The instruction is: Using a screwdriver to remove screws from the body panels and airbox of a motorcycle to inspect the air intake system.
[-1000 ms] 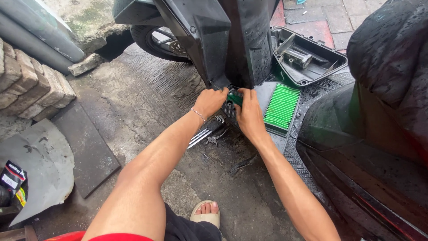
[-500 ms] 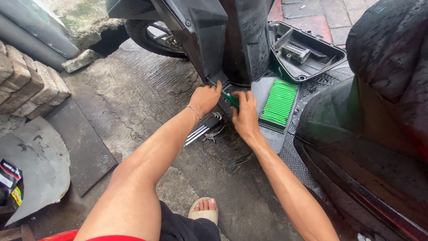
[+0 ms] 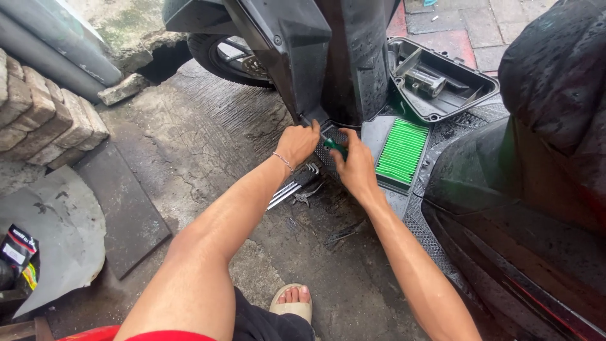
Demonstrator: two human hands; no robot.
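A black scooter (image 3: 328,57) stands in front of me with its lower front panel open. My right hand (image 3: 355,165) is closed around a green-handled screwdriver (image 3: 334,146) pointed at the base of the front panel. My left hand (image 3: 298,143), a thin bracelet on its wrist, presses against the same panel edge right beside it. A green pleated air filter (image 3: 401,151) lies on the footboard just right of my right hand.
A set of metal hex keys (image 3: 291,187) lies on the wet concrete under my left forearm. A black airbox cover (image 3: 442,82) rests behind the filter. The scooter seat (image 3: 555,107) fills the right. Bricks (image 3: 38,120) and a grey panel (image 3: 57,227) lie left. My sandalled foot (image 3: 291,302) is below.
Both hands stay at the base of the front panel with the screwdriver; the view has shifted slightly, and the hands sit a little higher and closer together on the panel.
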